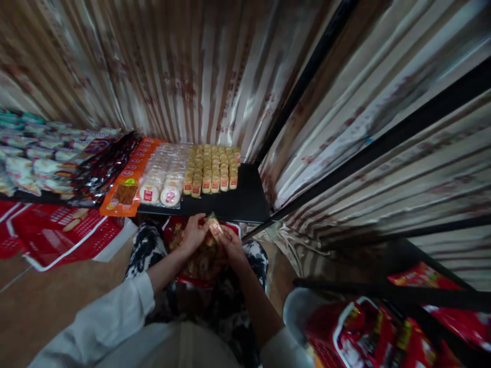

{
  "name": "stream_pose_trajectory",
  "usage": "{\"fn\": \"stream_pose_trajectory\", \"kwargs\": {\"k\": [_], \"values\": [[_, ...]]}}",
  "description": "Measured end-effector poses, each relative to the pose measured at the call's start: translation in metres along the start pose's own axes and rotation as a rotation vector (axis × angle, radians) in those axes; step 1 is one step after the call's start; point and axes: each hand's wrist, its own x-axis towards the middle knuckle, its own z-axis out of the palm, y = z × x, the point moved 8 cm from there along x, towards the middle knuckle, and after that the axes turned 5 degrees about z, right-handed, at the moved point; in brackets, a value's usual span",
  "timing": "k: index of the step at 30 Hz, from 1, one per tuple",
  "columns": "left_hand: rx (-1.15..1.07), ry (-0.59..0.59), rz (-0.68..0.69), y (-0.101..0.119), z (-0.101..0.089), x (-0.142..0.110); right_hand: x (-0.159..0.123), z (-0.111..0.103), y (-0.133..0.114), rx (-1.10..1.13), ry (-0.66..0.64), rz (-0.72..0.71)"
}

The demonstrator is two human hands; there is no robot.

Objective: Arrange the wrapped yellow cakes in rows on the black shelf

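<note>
A small snack in a clear and yellow wrapper (214, 226) is held up between my two hands, just below the shelf's front edge. My left hand (195, 233) pinches its upper left end, while the fingers of my right hand (232, 244) close on its right side. Under them, between my knees, a red basket (187, 279) holds many similar wrapped snacks, partly hidden by my forearms. On the black shelf (245, 199) ahead stand rows of the same yellow wrapped snacks (210, 171).
Left along the shelf lie round white wrapped crackers (171, 194), an orange packet (121, 198), dark packets (95, 176) and white packets (23, 171). Red baskets (63, 232) sit below. Black rack bars (364, 153) cross at right, above a basket of red packets (368, 332).
</note>
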Motion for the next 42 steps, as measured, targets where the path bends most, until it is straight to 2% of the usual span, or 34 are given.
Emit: {"fn": "stream_pose_trajectory", "kwargs": {"k": [4, 11, 18, 22, 25, 29, 35, 42], "values": [[-0.132, -0.084, 0.011, 0.027, 0.024, 0.011, 0.005, -0.012, -0.023, -0.065, 0.052, -0.08], [-0.039, -0.134, 0.176, 0.096, 0.053, 0.044, 0.041, -0.061, -0.076, -0.208, 0.265, -0.291], [0.052, -0.196, 0.306, 0.146, 0.092, 0.107, 0.085, -0.087, -0.142, -0.437, 0.416, -0.456], [0.081, -0.209, 0.42, 0.177, 0.106, 0.143, 0.118, -0.098, -0.181, -0.523, 0.524, -0.519], [0.177, -0.233, 0.476, 0.195, 0.112, 0.162, 0.146, -0.105, -0.2, -0.601, 0.588, -0.523], [0.385, -0.256, 0.593, 0.206, 0.118, 0.182, 0.183, -0.106, -0.206, -0.621, 0.56, -0.541], [0.485, -0.253, 0.769, 0.198, 0.123, 0.208, 0.228, -0.113, -0.192, -0.617, 0.579, -0.468], [0.481, -0.268, 0.764, 0.182, 0.129, 0.219, 0.255, -0.11, -0.183, -0.611, 0.582, -0.456]]}}
